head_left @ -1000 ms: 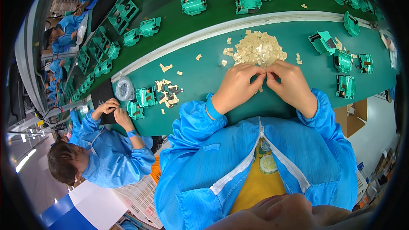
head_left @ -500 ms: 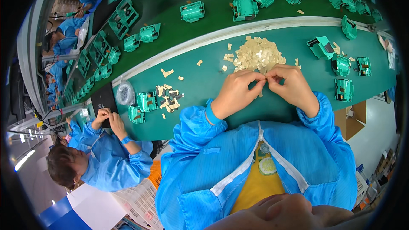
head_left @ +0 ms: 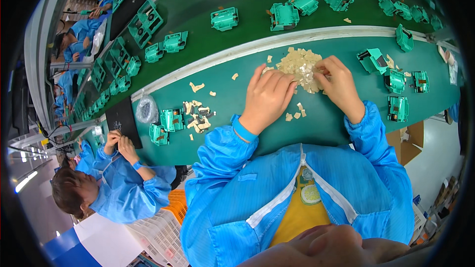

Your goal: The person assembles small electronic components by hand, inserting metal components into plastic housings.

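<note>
A heap of small flat cream pieces (head_left: 298,60) lies on the green worktable (head_left: 222,104) in front of me. My left hand (head_left: 269,94) rests over the heap's left edge, fingers stretched out and slightly apart; its fingertips touch or hover just above the pieces. At the right edge of the heap, my right hand (head_left: 339,83) has its thumb and fingers pinched together. Whatever may be between those fingertips is too small to make out. Several loose cream scraps (head_left: 297,114) lie just below the heap, between my wrists.
Green plastic housings (head_left: 397,109) stand at the table's right, and two more (head_left: 172,119) at the left beside mixed cream and dark scraps (head_left: 199,116) and a clear bag (head_left: 146,109). Beyond a pale rail, a belt (head_left: 198,44) carries more housings. A co-worker (head_left: 123,183) sits at left.
My hands were together, pinching something small in front of the heap. They have parted: the left moved left and spread its fingers, the right moved up to the heap. Loose scraps now show below it.
</note>
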A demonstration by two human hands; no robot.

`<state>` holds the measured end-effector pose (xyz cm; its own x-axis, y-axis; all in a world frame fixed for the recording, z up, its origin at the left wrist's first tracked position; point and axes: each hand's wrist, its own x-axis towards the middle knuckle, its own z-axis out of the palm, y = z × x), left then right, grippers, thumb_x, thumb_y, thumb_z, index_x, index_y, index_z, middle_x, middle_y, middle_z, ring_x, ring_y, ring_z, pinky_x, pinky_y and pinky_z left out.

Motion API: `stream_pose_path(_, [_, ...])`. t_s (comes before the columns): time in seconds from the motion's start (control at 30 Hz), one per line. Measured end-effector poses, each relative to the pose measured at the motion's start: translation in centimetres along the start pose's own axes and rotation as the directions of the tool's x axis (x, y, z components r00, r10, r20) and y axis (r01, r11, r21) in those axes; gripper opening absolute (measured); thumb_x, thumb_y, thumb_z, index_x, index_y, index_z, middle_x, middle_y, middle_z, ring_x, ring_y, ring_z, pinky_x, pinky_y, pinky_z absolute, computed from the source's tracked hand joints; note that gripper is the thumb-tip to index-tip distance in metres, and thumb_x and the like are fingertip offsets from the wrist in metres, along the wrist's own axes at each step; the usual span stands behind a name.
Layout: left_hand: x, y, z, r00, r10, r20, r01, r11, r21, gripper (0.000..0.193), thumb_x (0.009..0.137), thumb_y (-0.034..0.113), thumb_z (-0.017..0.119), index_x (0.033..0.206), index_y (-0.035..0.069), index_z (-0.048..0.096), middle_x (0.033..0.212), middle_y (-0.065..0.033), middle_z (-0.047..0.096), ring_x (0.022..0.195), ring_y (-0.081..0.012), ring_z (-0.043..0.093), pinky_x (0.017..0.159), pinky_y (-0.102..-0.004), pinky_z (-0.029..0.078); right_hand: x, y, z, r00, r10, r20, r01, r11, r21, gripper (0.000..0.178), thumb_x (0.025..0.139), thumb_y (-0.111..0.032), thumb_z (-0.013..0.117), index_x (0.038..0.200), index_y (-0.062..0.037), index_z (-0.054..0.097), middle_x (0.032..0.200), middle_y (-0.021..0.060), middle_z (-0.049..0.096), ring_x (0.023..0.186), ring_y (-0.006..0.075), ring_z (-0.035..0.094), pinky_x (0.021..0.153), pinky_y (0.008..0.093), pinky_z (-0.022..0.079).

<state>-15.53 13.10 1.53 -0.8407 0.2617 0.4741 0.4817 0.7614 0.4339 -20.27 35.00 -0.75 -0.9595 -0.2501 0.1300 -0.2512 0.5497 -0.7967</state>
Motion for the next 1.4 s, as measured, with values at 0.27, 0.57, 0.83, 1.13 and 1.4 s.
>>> stream_pose_path(0.27, [-0.2,-0.6,0.8,0.986,0.167,-0.024,-0.164,0.982,0.088,0.019,0.081,0.011,0.082,0.095,0.011,0.069,0.09,-0.0013,0.068,0.091,-0.0196,0.067,0.11,-0.0557,0.041,1.2,-1.4,-1.4,0.806,0.374,0.458,-0.558,0.739,0.378,0.033,0.097,-0.03,0.072,0.083,0.0001,0.068,0.073,0.0021,0.06,0.067,0.01,0.056,0.059,0.0261,0.043])
stream_pose_path(0.57, [0.3,-2.0,1.1,0.959,0.283,0.023,-0.284,0.952,0.111,0.018,0.08,0.014,0.082,0.093,0.011,0.07,0.091,-0.0009,0.067,0.091,-0.0164,0.068,0.114,-0.0668,0.032,3.5,-1.4,-2.1,0.58,0.338,0.741,-0.746,0.586,0.317,0.016,0.097,-0.018,0.069,0.091,-0.0027,0.07,0.08,0.001,0.065,0.071,0.0078,0.058,0.063,0.0236,0.045])
stream_pose_path(0.83, [-0.5,-0.6,-1.1,0.995,0.001,0.098,0.016,0.984,-0.178,0.02,0.079,0.016,0.086,0.093,0.011,0.072,0.093,-0.0025,0.071,0.093,-0.0196,0.069,0.117,-0.0622,0.029,12.5,0.1,-6.0,0.959,-0.041,-0.282,0.013,0.995,-0.104,0.031,0.089,-0.012,0.074,0.119,-0.002,0.07,0.104,0.0117,0.07,0.092,0.0261,0.066,0.082,0.0328,0.052])
stream_pose_path(1.13, [-2.3,-1.7,0.6,0.983,-0.143,0.115,0.169,0.948,-0.269,0.017,0.083,0.004,0.079,0.098,0.007,0.071,0.095,-0.0068,0.072,0.093,-0.0267,0.069,0.102,-0.0507,0.049,19.4,6.7,-2.8,0.933,0.075,-0.352,-0.222,0.889,-0.401,0.089,0.081,-0.016,0.081,0.156,-0.0072,0.035,0.123,0.0189,0.068,0.109,0.0421,0.065,0.094,0.0484,0.054])
stream_pose_path(1.4, [-2.5,-2.8,1.0,0.983,-0.169,0.077,0.185,0.934,-0.307,0.014,0.085,0.002,0.077,0.096,0.006,0.07,0.094,-0.0073,0.072,0.091,-0.0271,0.07,0.096,-0.0493,0.053,15.0,0.2,-5.9,0.942,0.081,-0.327,-0.138,0.978,-0.157,0.079,0.086,-0.011,0.075,0.156,-0.0073,0.037,0.116,0.0166,0.073,0.095,0.0308,0.073,0.086,0.0439,0.056])
